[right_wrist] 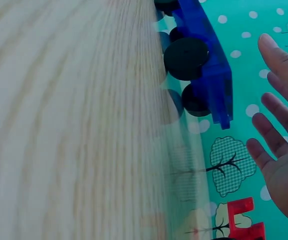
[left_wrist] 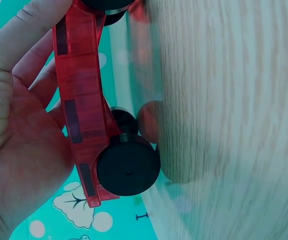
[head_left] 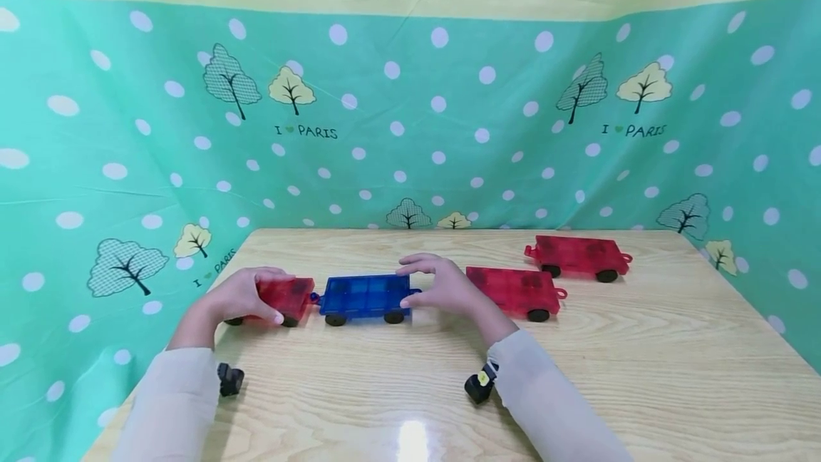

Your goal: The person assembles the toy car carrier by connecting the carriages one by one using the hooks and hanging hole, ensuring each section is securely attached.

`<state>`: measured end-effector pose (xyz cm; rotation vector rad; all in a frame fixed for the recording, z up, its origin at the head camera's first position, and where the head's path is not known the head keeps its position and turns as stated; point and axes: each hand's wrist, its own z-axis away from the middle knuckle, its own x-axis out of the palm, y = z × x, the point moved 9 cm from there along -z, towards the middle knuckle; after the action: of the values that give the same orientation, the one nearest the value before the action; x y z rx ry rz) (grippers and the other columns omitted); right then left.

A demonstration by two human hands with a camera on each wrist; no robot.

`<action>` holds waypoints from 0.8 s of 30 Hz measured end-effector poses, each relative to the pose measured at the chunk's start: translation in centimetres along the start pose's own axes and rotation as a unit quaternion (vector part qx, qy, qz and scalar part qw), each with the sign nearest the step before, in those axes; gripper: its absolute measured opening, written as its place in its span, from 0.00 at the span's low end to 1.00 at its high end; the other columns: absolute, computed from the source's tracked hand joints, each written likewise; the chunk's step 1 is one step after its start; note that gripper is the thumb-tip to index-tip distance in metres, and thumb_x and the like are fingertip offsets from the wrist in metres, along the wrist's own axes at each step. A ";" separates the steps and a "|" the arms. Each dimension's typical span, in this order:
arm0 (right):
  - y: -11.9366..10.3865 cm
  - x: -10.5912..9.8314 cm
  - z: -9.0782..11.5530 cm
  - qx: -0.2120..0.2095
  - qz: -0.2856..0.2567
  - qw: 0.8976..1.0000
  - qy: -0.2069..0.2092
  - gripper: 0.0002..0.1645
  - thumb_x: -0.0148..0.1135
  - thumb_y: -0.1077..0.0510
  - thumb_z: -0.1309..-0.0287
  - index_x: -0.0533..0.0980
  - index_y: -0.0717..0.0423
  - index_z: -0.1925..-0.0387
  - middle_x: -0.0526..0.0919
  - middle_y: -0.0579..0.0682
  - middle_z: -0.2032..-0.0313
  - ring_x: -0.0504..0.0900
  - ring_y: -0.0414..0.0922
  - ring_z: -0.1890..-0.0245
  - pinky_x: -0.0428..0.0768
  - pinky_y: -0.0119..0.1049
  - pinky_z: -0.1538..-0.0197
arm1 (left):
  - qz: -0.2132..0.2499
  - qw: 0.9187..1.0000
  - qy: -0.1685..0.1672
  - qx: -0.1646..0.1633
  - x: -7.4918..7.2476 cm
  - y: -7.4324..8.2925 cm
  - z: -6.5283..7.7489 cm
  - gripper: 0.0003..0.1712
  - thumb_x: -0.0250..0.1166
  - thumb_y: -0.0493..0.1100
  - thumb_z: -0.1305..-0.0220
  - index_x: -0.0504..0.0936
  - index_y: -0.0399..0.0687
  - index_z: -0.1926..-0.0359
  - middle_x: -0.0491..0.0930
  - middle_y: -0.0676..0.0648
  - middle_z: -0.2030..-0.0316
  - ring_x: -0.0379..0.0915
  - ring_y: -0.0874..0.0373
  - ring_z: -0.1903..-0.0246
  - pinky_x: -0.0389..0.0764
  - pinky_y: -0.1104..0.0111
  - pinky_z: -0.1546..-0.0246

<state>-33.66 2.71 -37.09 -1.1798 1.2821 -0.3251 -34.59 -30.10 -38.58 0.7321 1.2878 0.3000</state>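
On the left of the table, my left hand (head_left: 239,295) grips a red see-through toy train car (head_left: 291,296) with black wheels, thumb on the near side. The left wrist view shows the fingers behind that red car (left_wrist: 81,90). Just right of it stands a blue toy train car (head_left: 367,295); their end couplers meet, though whether they are linked I cannot tell. My right hand (head_left: 445,288) hovers around the blue car's right end, fingers spread. From the right wrist, a gap shows between the hand (right_wrist: 286,155) and the blue car (right_wrist: 213,60).
A second red car (head_left: 513,292) stands right of my right hand, partly behind the wrist. Farther back on the right is a third red car (head_left: 580,257). Everything stands on a light wooden table (head_left: 359,383); a green dotted cloth (head_left: 410,113) hangs behind.
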 end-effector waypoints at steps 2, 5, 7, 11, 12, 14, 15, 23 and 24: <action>-0.1 -0.2 0.2 -0.003 -0.006 1.000 0.004 0.31 0.78 0.56 0.53 0.81 0.50 0.44 0.74 0.40 0.38 0.65 0.48 0.33 0.70 0.53 0.38 | -0.001 1.000 0.000 0.000 -0.1 0.0 0.0 0.48 0.84 0.47 0.64 0.76 0.41 0.38 0.68 0.33 0.37 0.67 0.39 0.46 0.79 0.62 0.59; -0.2 -0.5 0.5 -0.010 -0.016 1.000 0.011 0.30 0.78 0.58 0.53 0.81 0.50 0.45 0.75 0.40 0.39 0.69 0.48 0.36 0.71 0.53 0.39 | -0.002 1.000 0.001 -0.001 -0.1 -0.2 0.0 0.49 0.84 0.48 0.65 0.76 0.42 0.37 0.69 0.33 0.38 0.68 0.40 0.47 0.79 0.62 0.60; -0.5 -0.7 0.6 -0.018 -0.020 0.999 0.017 0.30 0.78 0.59 0.53 0.81 0.49 0.45 0.76 0.40 0.40 0.71 0.48 0.38 0.70 0.53 0.39 | -0.004 1.000 0.001 -0.001 -0.1 -0.1 0.1 0.50 0.84 0.48 0.65 0.76 0.42 0.37 0.69 0.33 0.37 0.69 0.41 0.47 0.79 0.62 0.60; -1.3 -1.3 1.1 -0.040 -0.037 0.998 0.032 0.29 0.77 0.61 0.53 0.81 0.51 0.45 0.77 0.43 0.43 0.73 0.47 0.41 0.70 0.53 0.39 | -0.006 1.000 0.002 0.005 -0.1 0.1 0.2 0.49 0.84 0.48 0.64 0.76 0.42 0.37 0.69 0.32 0.37 0.69 0.39 0.47 0.79 0.63 0.60; -1.4 -1.4 1.2 -0.044 -0.041 0.998 0.036 0.29 0.77 0.61 0.53 0.81 0.51 0.45 0.78 0.43 0.43 0.73 0.47 0.41 0.70 0.54 0.39 | -0.004 1.000 0.003 0.005 -0.2 0.2 0.2 0.49 0.84 0.48 0.64 0.76 0.42 0.37 0.69 0.33 0.38 0.69 0.40 0.47 0.79 0.63 0.60; -1.7 -1.7 1.4 -0.053 -0.043 0.997 0.041 0.29 0.77 0.61 0.52 0.81 0.51 0.45 0.78 0.43 0.44 0.74 0.46 0.41 0.70 0.53 0.39 | 0.005 1.000 0.000 0.004 -0.1 0.2 0.3 0.48 0.84 0.47 0.63 0.76 0.43 0.37 0.70 0.34 0.38 0.69 0.40 0.47 0.79 0.63 0.60; -1.9 -1.9 1.6 -0.056 -0.046 0.996 0.043 0.29 0.77 0.61 0.53 0.81 0.52 0.46 0.78 0.43 0.44 0.74 0.45 0.42 0.70 0.53 0.39 | 0.010 1.000 -0.003 0.006 -0.1 0.3 0.3 0.48 0.84 0.46 0.63 0.76 0.43 0.37 0.71 0.34 0.39 0.69 0.40 0.48 0.79 0.62 0.60; -2.4 -3.1 2.6 -0.069 -0.052 0.995 0.054 0.29 0.77 0.62 0.53 0.81 0.50 0.46 0.78 0.44 0.43 0.73 0.44 0.41 0.71 0.54 0.40 | 0.014 1.000 -0.004 0.006 -0.1 0.6 0.4 0.47 0.84 0.45 0.63 0.76 0.43 0.37 0.72 0.35 0.39 0.70 0.42 0.48 0.80 0.62 0.60; -2.4 -3.2 2.7 -0.070 -0.055 0.995 0.055 0.29 0.77 0.62 0.53 0.81 0.51 0.46 0.78 0.44 0.43 0.73 0.44 0.40 0.71 0.54 0.40 | 0.015 1.000 -0.004 0.005 -0.1 0.7 0.4 0.47 0.83 0.45 0.63 0.76 0.43 0.37 0.71 0.34 0.39 0.70 0.42 0.49 0.79 0.62 0.60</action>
<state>-31.43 5.48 -33.72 -1.3711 1.3542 -0.3907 -34.06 -29.78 -38.06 0.7603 1.2725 0.3145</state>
